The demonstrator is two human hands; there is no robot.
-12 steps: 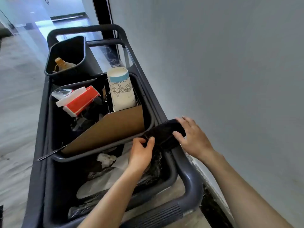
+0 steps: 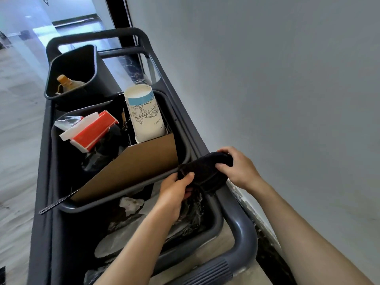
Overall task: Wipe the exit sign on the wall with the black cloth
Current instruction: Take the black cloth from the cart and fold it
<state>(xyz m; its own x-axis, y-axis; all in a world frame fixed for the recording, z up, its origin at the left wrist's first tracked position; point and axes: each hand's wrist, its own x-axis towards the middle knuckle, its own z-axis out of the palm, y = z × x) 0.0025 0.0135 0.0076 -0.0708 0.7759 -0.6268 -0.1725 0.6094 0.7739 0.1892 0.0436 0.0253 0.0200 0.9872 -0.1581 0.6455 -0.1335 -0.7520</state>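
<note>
The black cloth (image 2: 205, 171) is bunched over the right rail of a dark grey cart (image 2: 244, 231). My left hand (image 2: 174, 190) pinches the cloth's left end, thumb on top. My right hand (image 2: 238, 167) grips its right end from above, fingers curled over it. Both hands hold the cloth just above the cart's edge, beside the pale grey wall (image 2: 277, 89). No exit sign is in view.
A grey bin (image 2: 186, 145) on the cart holds a paper cup (image 2: 144, 114), a red and white box (image 2: 92, 132) and a cardboard sheet (image 2: 131, 167). A smaller black bin (image 2: 96, 58) with a bottle (image 2: 63, 81) stands farther off. Crumpled paper (image 2: 131, 204) lies in the near tray. Floor runs along the left.
Both hands have closed more firmly on the cloth and lifted it slightly off the rail. My right hand's fingers now curl over its end.
</note>
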